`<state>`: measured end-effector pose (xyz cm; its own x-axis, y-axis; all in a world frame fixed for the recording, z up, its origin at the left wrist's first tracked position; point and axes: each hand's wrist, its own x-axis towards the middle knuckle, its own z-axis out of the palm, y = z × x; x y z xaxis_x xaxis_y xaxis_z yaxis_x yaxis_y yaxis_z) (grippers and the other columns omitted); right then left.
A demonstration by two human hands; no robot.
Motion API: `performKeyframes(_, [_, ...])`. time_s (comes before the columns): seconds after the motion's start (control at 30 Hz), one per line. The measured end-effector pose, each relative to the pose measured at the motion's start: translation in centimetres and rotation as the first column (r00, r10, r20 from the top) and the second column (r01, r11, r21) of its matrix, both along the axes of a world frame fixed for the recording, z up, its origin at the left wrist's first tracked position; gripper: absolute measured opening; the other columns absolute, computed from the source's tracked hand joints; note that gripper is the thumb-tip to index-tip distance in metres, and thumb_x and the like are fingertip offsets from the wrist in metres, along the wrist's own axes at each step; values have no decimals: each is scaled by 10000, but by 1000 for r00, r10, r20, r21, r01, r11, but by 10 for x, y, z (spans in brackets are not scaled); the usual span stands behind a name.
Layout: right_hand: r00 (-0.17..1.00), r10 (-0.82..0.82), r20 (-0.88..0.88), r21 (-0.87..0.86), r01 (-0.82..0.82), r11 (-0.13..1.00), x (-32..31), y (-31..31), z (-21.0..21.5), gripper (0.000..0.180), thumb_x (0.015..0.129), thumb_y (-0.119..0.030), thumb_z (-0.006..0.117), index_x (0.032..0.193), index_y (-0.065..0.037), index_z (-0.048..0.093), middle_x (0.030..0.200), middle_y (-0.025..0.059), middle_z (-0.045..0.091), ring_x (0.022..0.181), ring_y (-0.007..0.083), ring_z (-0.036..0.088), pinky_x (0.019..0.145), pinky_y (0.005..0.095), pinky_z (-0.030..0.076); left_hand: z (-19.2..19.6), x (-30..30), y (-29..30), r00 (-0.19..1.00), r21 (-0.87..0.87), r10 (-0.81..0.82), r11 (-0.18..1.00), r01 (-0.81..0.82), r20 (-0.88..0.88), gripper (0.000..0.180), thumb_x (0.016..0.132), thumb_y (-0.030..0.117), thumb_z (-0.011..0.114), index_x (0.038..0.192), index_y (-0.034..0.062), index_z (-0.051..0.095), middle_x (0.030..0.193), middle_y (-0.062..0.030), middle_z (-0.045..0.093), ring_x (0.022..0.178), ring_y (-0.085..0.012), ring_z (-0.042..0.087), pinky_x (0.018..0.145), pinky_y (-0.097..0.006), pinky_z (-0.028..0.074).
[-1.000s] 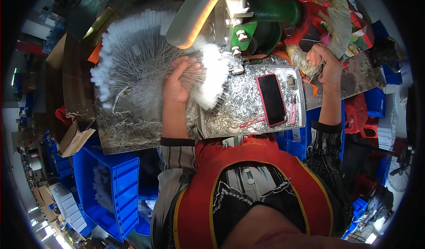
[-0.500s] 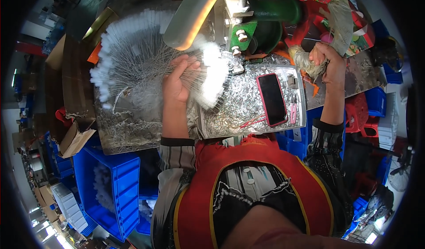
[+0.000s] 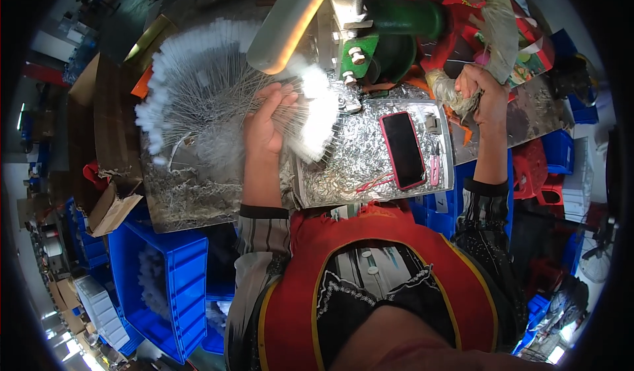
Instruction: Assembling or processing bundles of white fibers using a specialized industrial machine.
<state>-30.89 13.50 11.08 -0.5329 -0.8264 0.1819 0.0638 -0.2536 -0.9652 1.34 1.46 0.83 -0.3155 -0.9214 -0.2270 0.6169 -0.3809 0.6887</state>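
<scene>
A large fan of thin wire-stemmed brushes (image 3: 198, 100) with white bristle tips lies on the left of the bench. Several of their stems run through my left hand (image 3: 264, 123), whose fingers are closed on them beneath the lamp. On the right, my right hand (image 3: 485, 92) is wrapped round the lower end of a bent lever handle (image 3: 500, 37) bound in pale wrapping. That lever stands beside a green hand press (image 3: 403, 20) with bolts on its front. The press's working point is partly hidden by the brushes' bright tips and the lamp.
A glowing bar lamp (image 3: 290, 24) hangs over the brushes. Nearest me, a foil-lined tray (image 3: 343, 179) holds a red-cased phone (image 3: 403, 150) and a pink-handled small tool (image 3: 434, 166). Blue bins (image 3: 188, 292) stand below left, cardboard (image 3: 112, 206) beside the bench, and a red stool (image 3: 528, 169) at right.
My right hand and the wrapped handle have shifted slightly left. My left hand stays on the brush stems, nearly unmoved. The whole view has shifted a little.
</scene>
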Motion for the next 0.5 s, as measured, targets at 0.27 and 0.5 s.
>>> performKeyframes(0.27, [999, -17, -44, -42, 15, 999, 1, 0, -8, 154, 714, -43, 553, 579, 21, 517, 478, 62, 446, 440, 167, 459, 508, 294, 400, 1, -9, 0, 992, -14, 111, 994, -111, 57, 181, 808, 13, 529, 986, -19, 517, 951, -170, 593, 804, -233, 621, 648, -308, 546])
performKeyframes(0.5, [1000, 11, -6, 10, -11, 1000, -2, 0, -5, 191, 721, -38, 539, 539, -5, 492, 480, 63, 447, 437, 166, 449, 507, 293, 397, 5, -11, 2, 990, 13, 125, 992, -126, 61, 184, 806, 11, 529, 988, -13, 517, 952, -168, 594, 807, -231, 621, 646, -305, 547])
